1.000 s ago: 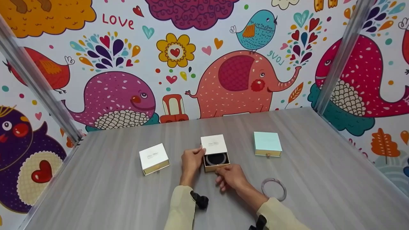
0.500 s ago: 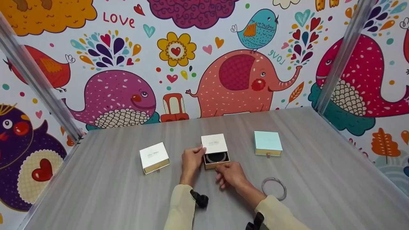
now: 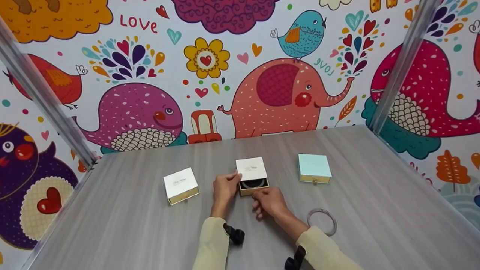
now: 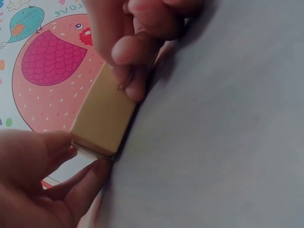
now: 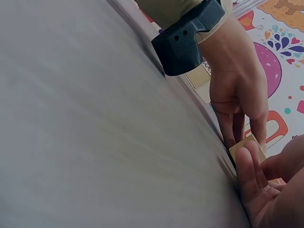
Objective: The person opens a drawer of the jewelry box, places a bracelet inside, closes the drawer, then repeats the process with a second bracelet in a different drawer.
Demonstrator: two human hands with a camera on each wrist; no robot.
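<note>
While the head view shows the drawer (image 3: 249,191) jutting from its box (image 3: 251,168) toward my camera on the surface (image 3: 131,225), my left hand (image 3: 225,188) grips the box's left side. The left wrist view shows my right hand (image 4: 135,45) pinching the drawer's front; in the right wrist view the box sits between both hands, neither nearer.

Your middle white box (image 3: 250,168) looks like smooth, matt card, its drawer front (image 4: 104,113) smooth gold paper; the ring (image 3: 335,221) looks glossy and glassy. Your table (image 3: 131,213) has a smooth wood-grain finish, your sleeves (image 3: 213,242) are matt cloth, your wrist cameras (image 3: 236,235) black plastic, the posts (image 3: 399,69) metal.
</note>
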